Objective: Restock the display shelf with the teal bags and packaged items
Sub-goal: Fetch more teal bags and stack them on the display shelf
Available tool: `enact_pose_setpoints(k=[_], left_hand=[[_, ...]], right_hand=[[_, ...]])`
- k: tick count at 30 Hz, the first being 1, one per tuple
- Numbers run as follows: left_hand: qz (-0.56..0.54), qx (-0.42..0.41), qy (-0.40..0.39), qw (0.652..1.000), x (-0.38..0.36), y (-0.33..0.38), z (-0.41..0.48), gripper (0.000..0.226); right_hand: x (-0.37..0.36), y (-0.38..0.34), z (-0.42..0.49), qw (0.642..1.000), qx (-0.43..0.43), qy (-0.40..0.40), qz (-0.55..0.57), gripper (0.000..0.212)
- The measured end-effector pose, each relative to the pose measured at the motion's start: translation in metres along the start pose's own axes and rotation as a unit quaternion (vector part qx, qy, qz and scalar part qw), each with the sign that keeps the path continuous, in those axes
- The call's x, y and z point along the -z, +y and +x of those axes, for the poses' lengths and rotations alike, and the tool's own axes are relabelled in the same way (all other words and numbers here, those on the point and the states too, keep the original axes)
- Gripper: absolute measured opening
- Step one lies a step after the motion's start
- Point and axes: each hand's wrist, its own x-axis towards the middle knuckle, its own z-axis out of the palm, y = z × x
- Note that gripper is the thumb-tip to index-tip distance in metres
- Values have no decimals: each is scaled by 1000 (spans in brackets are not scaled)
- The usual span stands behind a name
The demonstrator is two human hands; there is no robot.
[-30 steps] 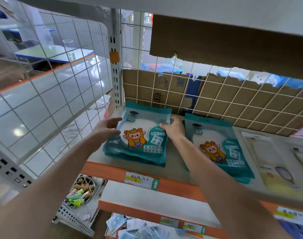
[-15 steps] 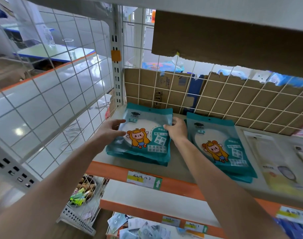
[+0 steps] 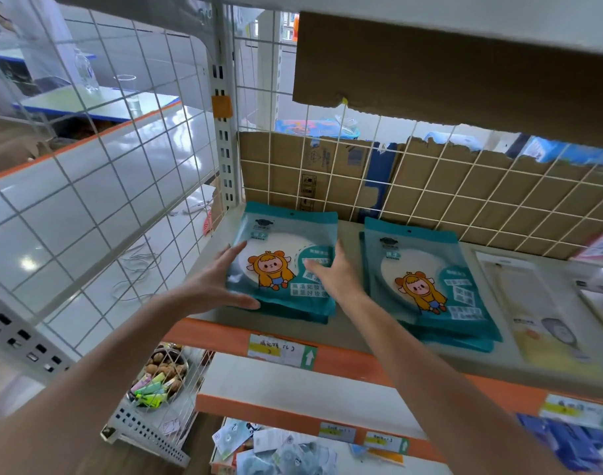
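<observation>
Both grips are on the left stack of teal bags (image 3: 279, 231), which sits at the left end of the shelf (image 3: 348, 325), its back edge close up to the wire grid (image 3: 430, 200) with cardboard (image 3: 279, 166) behind that. The left grip (image 3: 214, 286) has straight fingers flat against the stack's left edge and the thumb stretched along the front corner, so it's wide open and pressing, not clamping anything. The right grip (image 3: 339, 277) is pretty much the same on the other side: fingers laid along the right edge, thumb resting on the top bag's face, loose.

The second stack of teal bags (image 3: 427, 286) lies just beside it to the right, with only a narrow strip of bare shelf between, and that's where the right grip sits. Further right, pale flat packets (image 3: 536, 323) lie on the same shelf. On the left there's a bare strip between the stack and the upright post (image 3: 224, 138). The stack's front edge sits a bit back from the orange lip (image 3: 221, 334).
</observation>
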Motion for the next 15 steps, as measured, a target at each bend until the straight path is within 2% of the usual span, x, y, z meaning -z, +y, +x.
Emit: enact_pose_setpoints(k=[2,6,12,15], left_hand=[[-16,-5,7,1000,0,1,1,124],[-35,8,7,999,3,2,-1,123],[36,5,27,999,-3,6,-2,107],[63,2,33,997,-4,7,-2,104]], right_hand=[[-3,0,-2,1000,5,1,7,65],[-13,2,-4,1000,7,12,6,59],[-14,1,-2,999,4,29,-28,56],[-15,3,1,998,1,33,-55,63]])
